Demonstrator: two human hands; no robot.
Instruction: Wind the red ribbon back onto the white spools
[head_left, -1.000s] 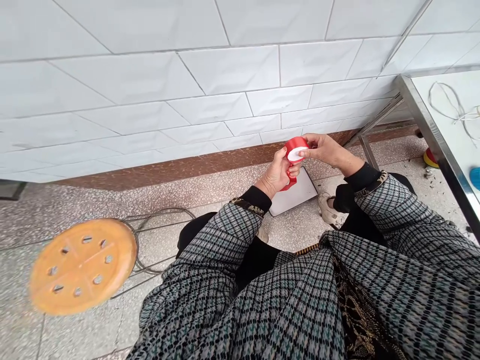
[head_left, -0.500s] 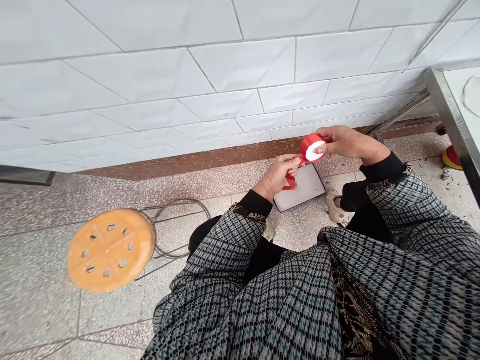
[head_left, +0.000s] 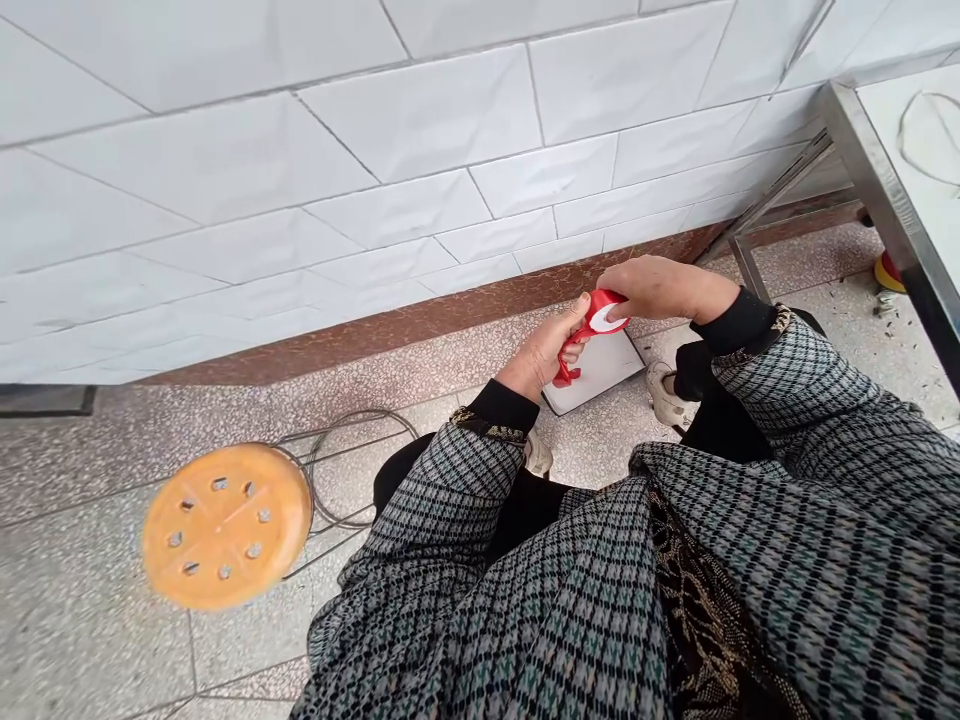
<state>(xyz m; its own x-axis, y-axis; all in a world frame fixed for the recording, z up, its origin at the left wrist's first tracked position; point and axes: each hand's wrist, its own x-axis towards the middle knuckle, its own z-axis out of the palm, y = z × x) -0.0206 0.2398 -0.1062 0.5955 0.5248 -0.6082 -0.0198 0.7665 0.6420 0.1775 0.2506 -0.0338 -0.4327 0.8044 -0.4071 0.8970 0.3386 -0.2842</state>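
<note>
A roll of red tape (head_left: 600, 306) with a white core is in my right hand (head_left: 651, 288), whose fingers wrap round its upper right side. My left hand (head_left: 553, 345) is closed on the loose red strip (head_left: 564, 374) just left of the roll, and a crumpled end hangs below its fingers. Both hands are close together, with the thumb of my left hand beside the roll. Beneath them on the floor lies a flat whitish board or box (head_left: 600, 375) with dark edges, partly hidden by my left hand.
An orange round stool (head_left: 229, 525) with metal legs lies on its side at the left. A white tiled wall (head_left: 420, 110) rises ahead. At the right stands a metal-framed table (head_left: 889, 190), with a red and yellow object (head_left: 889, 272) beneath it.
My right hand has brought the roll down and left, nearer my left hand. My left hand has shifted slightly left and now wraps more of the strip. The camera view has shifted too.
</note>
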